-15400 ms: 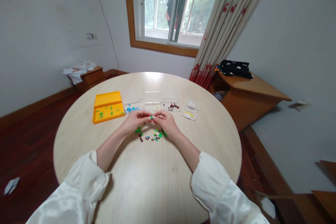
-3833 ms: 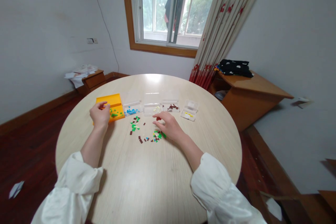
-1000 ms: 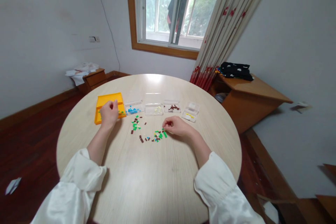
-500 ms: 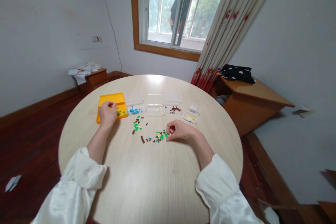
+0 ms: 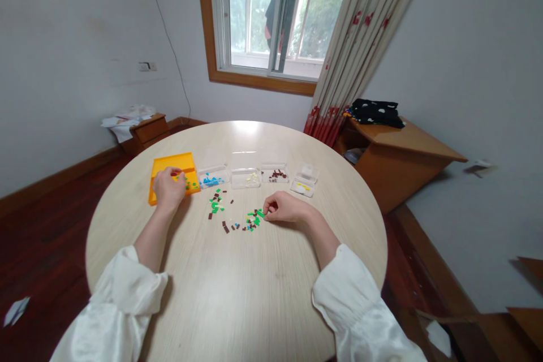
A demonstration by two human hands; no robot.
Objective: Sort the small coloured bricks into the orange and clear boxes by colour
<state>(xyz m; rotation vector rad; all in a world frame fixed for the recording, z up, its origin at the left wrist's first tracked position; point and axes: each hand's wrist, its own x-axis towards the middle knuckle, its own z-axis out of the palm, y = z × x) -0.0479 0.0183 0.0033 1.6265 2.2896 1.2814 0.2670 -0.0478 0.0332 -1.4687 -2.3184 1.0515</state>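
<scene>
My left hand (image 5: 171, 186) is above the orange box (image 5: 195, 160), thumb and fingertips pinched together; whatever is between them is too small to make out. Small green bricks (image 5: 193, 185) lie in the box's right part, and the hand hides the left part. On the table, my right hand (image 5: 283, 207) is closed in a pinch at the right end of a loose pile of tiny bricks (image 5: 253, 219), green, brown, blue and pale. A green brick (image 5: 260, 213) shows at its fingertips. Left of that pile lies another scatter of green and brown bricks (image 5: 216, 205).
Along the far side stand clear boxes: one with blue bricks (image 5: 211, 180), one with pale pieces (image 5: 251, 179), one with brown bricks (image 5: 278, 174) and one with yellow pieces (image 5: 302, 186). The round table (image 5: 237, 300) has a curved edge.
The whole view has shifted slightly. My right hand has moved a little away from me, the green brick at its fingertips shifting too. My left hand stays over the orange box, still pinched.
</scene>
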